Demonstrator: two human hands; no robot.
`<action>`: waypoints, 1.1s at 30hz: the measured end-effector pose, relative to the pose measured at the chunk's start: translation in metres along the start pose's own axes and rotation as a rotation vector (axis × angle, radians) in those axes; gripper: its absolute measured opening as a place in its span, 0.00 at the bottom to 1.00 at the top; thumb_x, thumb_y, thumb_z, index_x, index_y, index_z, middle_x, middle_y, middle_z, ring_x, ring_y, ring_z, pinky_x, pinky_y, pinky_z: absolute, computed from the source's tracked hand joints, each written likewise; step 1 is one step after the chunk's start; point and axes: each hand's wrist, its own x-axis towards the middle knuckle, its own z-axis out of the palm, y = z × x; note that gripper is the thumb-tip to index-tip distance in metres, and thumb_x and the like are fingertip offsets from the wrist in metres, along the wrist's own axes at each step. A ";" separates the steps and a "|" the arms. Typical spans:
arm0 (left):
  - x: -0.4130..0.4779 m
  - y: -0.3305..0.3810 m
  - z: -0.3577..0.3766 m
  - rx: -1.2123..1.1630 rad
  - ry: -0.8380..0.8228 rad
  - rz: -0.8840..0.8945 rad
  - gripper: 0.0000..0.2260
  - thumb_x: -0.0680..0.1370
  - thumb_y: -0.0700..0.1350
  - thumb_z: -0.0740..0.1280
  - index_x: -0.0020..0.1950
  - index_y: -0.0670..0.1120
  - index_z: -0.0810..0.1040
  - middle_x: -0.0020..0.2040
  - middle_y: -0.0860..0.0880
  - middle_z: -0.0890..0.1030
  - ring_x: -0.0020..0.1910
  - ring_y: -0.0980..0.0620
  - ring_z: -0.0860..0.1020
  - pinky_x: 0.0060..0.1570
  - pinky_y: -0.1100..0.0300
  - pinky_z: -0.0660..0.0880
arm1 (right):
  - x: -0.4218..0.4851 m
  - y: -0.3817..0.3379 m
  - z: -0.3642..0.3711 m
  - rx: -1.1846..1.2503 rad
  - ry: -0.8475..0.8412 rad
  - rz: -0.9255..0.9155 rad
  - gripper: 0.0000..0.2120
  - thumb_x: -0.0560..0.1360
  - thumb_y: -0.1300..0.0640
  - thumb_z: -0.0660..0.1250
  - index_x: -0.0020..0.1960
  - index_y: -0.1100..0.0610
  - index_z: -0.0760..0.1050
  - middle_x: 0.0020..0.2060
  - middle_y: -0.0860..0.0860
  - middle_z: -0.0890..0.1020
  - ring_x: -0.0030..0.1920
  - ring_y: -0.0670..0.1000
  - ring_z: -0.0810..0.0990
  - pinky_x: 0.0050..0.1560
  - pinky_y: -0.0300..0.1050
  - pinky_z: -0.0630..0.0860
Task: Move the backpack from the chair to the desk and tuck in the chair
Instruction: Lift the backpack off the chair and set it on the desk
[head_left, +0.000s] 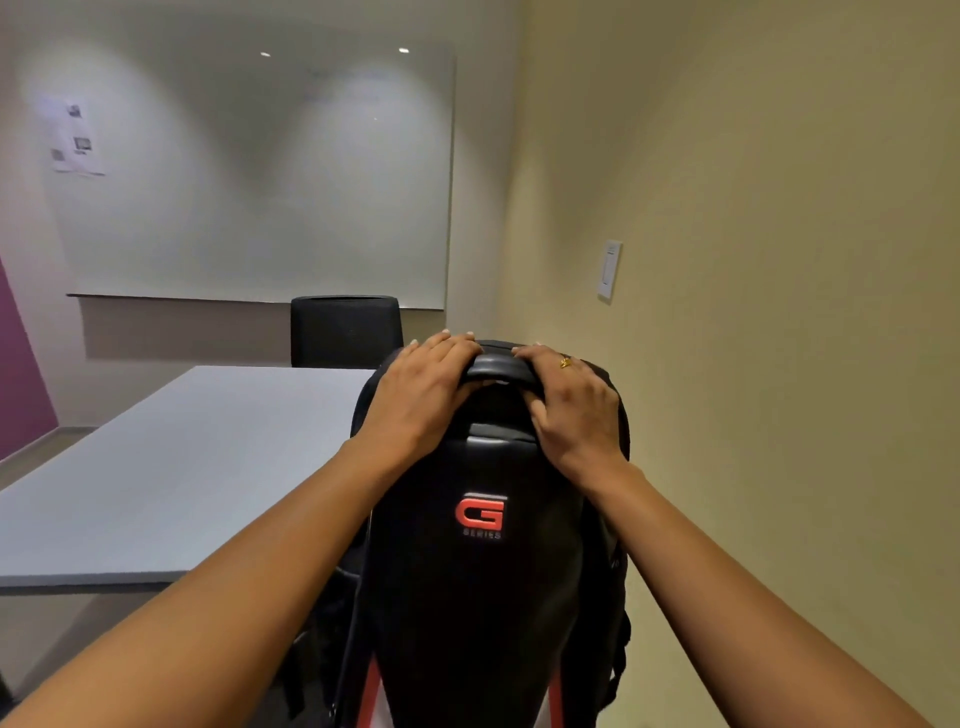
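A black backpack (483, 582) with a red "G" logo stands upright right in front of me, to the right of the grey desk (182, 467). Its padded top handle (496, 366) is gripped from both sides. My left hand (426, 395) is closed over the handle's left end and my right hand (571, 405), wearing a ring, over its right end. Shoulder straps hang down the bag's right side. The bag's bottom runs out of the frame, so whatever it rests on is hidden, and the chair under it cannot be seen.
A black chair (345, 332) stands at the desk's far end, below a large whiteboard (260, 182). A beige wall (779, 389) with a light switch (609, 270) runs close along the right side. A purple wall panel shows at the far left.
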 end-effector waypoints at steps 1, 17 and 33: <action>0.011 -0.006 0.004 0.011 0.011 0.006 0.16 0.79 0.47 0.59 0.65 0.45 0.69 0.69 0.45 0.70 0.69 0.45 0.65 0.70 0.49 0.58 | 0.008 0.005 0.006 -0.006 -0.001 0.008 0.16 0.67 0.63 0.66 0.56 0.60 0.76 0.51 0.59 0.82 0.51 0.62 0.80 0.54 0.58 0.73; 0.197 -0.090 0.070 0.035 0.108 0.154 0.17 0.79 0.53 0.57 0.62 0.44 0.71 0.57 0.42 0.78 0.54 0.41 0.75 0.48 0.49 0.70 | 0.148 0.093 0.108 -0.143 0.077 0.090 0.13 0.73 0.61 0.63 0.57 0.58 0.74 0.47 0.60 0.81 0.47 0.63 0.77 0.49 0.53 0.70; 0.282 -0.142 0.203 -0.066 0.119 0.099 0.14 0.78 0.45 0.61 0.62 0.42 0.72 0.61 0.42 0.77 0.62 0.42 0.73 0.57 0.48 0.70 | 0.187 0.204 0.220 -0.120 0.022 0.079 0.16 0.69 0.65 0.67 0.57 0.59 0.74 0.52 0.58 0.81 0.52 0.60 0.78 0.61 0.58 0.67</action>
